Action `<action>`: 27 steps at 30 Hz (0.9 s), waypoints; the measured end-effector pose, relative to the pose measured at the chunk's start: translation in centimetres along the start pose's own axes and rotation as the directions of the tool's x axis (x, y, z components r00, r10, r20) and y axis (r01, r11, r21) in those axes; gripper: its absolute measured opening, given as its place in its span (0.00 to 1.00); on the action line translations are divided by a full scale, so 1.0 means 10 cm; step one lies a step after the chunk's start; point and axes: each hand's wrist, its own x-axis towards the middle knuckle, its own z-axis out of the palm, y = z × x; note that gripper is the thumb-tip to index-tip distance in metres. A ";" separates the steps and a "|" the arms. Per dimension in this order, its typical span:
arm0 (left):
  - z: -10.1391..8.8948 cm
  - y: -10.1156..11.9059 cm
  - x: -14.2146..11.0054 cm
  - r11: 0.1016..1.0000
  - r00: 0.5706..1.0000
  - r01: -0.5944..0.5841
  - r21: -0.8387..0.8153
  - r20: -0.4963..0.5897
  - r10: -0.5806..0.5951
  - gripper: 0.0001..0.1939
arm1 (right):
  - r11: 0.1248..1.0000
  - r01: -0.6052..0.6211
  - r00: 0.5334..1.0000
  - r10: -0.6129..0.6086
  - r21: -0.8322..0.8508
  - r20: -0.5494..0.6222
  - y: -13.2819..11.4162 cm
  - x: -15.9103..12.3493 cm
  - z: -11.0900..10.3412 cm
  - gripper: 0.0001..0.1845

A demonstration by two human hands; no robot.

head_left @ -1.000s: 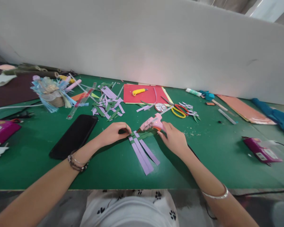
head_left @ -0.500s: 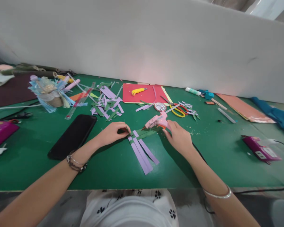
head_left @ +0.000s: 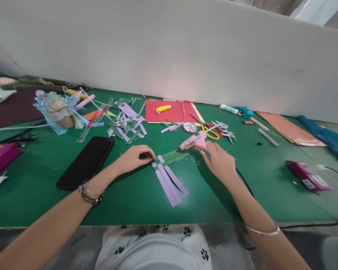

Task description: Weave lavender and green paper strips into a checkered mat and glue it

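Observation:
Purple paper strips (head_left: 170, 185) cross green paper strips (head_left: 176, 157) in a small woven piece on the table in front of me. My left hand (head_left: 136, 157) pinches the left corner of this woven piece between thumb and fingers. My right hand (head_left: 218, 159) is wrapped round the handle of a pink glue gun (head_left: 193, 141). The gun's nozzle points left, at or just above the upper green strip; I cannot tell if it touches. A clear glue stick juts from the gun's back.
A black phone (head_left: 86, 163) lies left of my left forearm. Behind my hands are a heap of paper strips (head_left: 126, 122), red paper (head_left: 171, 116) with a yellow utility knife (head_left: 163, 109), and scissors (head_left: 210, 131). Purple power strips (head_left: 308, 176) sit at both sides. A black cord runs beneath my right arm.
My right hand has moved the glue gun to the right along the green strip, and slightly upward. My left hand stays on the woven corner.

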 end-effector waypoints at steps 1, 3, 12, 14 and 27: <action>0.00 0.00 0.00 1.000 1.000 0.005 0.003 0.002 -0.005 0.10 | 1.000 -0.004 1.000 0.004 -0.007 -0.003 0.01 0.00 0.00 0.17; -0.01 0.01 0.00 1.000 1.000 0.011 0.012 0.007 -0.011 0.10 | 1.000 -0.010 1.000 0.010 -0.015 -0.011 0.03 0.01 0.00 0.17; -0.01 0.03 0.00 0.999 1.000 0.027 0.035 -0.005 -0.027 0.11 | 0.999 -0.041 0.999 0.041 -0.023 -0.021 0.10 0.02 -0.01 0.16; 0.00 0.02 0.00 0.999 1.000 0.029 0.028 -0.002 -0.029 0.11 | 0.999 -0.043 0.998 0.042 -0.019 -0.042 0.12 0.01 0.00 0.15; -0.01 0.05 -0.01 0.996 1.000 0.010 0.086 -0.030 -0.007 0.12 | 0.988 -0.148 0.982 0.152 0.044 -0.111 0.30 0.01 0.05 0.19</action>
